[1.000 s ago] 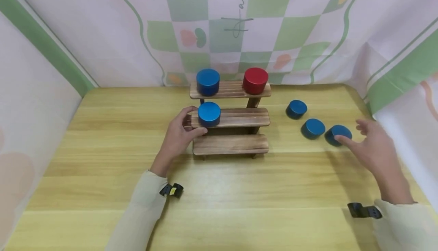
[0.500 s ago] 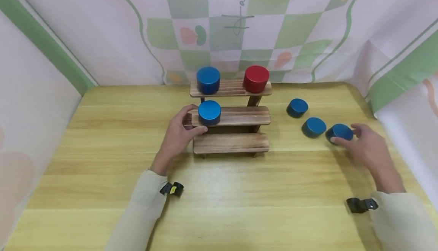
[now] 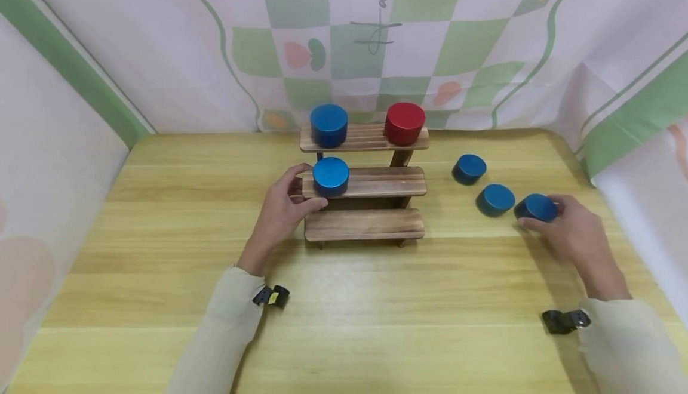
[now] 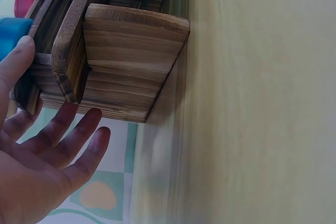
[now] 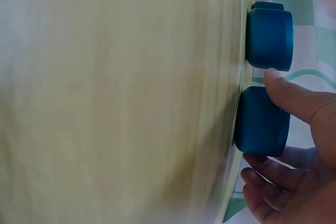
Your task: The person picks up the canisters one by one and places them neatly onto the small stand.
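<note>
A three-tier wooden display stand (image 3: 365, 225) stands mid-table. My left hand (image 3: 279, 212) holds the left end of its middle tier, thumb at the front and fingers behind; in the left wrist view that thumb (image 4: 20, 59) lies close to a blue tin. This blue round tin (image 3: 330, 177) sits on the middle tier's left end. On the top tier are another blue tin (image 3: 329, 126) at left and a red tin (image 3: 405, 124) at right. At right, my right hand (image 3: 577, 233) grips the rightmost blue tin (image 3: 536, 208) on the table between thumb and fingers.
Two more blue tins, one nearer (image 3: 495, 200) and one farther back (image 3: 469, 169), stand on the wooden table (image 3: 344, 334) between the stand and my right hand. A patterned cloth (image 3: 408, 54) hangs behind the table, with more cloth along both sides.
My right hand has moved left and closed its thumb and fingers around the rightmost blue tin. The left hand stays on the stand; the tins have kept their places.
</note>
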A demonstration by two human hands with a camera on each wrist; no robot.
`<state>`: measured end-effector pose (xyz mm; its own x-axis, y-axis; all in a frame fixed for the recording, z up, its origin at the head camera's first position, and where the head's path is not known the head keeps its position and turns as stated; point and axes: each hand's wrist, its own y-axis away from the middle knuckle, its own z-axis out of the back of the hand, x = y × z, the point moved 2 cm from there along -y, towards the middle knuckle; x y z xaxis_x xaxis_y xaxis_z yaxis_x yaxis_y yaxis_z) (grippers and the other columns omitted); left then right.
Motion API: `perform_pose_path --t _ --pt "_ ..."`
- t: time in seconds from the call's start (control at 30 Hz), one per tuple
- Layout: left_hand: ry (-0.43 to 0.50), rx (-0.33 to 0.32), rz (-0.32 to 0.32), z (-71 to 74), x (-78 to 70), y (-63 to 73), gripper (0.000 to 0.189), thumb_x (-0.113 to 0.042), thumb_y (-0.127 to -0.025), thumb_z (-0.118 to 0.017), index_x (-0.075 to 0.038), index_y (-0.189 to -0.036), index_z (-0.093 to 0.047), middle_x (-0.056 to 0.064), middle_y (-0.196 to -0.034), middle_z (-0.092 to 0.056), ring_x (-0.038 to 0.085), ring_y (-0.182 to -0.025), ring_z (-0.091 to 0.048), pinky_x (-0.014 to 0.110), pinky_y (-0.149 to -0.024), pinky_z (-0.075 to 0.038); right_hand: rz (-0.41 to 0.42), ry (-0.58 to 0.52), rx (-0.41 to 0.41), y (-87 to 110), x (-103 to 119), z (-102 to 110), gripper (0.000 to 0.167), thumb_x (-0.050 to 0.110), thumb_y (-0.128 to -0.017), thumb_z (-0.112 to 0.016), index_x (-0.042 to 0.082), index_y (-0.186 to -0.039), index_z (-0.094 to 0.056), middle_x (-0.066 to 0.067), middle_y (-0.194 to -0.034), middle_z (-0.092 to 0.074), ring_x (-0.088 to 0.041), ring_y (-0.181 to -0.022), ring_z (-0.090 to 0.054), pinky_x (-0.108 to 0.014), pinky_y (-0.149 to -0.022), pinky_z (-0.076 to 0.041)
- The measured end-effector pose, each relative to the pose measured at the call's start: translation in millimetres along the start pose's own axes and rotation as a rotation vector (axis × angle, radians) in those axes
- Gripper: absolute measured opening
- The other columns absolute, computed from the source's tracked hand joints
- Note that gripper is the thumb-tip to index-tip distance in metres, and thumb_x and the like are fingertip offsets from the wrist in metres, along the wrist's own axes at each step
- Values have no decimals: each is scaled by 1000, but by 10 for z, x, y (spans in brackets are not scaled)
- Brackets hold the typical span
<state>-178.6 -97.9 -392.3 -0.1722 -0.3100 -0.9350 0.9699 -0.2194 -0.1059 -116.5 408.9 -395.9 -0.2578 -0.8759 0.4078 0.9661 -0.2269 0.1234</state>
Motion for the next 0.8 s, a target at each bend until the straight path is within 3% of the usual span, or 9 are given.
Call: perform_pose_path --t 0.6,0.8 --pt "-1 -6 -5 1 10 2 65 -16 -86 -82 -8 -142 -50 15 -108 -59 27 -95 -59 40 -88 -55 14 -34 -64 42 -29 28 86 43 -92 -71 -20 -137 -36 -44 -125 -45 -59 -111 -45 -69 -86 -39" --pt "5 -11 -8 -2 6 6 65 -15 -85 -82 -8 -142 -51 15 -107 -58 27 -95 -58 40 -89 -55 10 -68 -83 66 8 74 82 40 -92 -71 -16 -140 -36 -43 -129 -46 -55 -109 -47 -60 -80 -42"
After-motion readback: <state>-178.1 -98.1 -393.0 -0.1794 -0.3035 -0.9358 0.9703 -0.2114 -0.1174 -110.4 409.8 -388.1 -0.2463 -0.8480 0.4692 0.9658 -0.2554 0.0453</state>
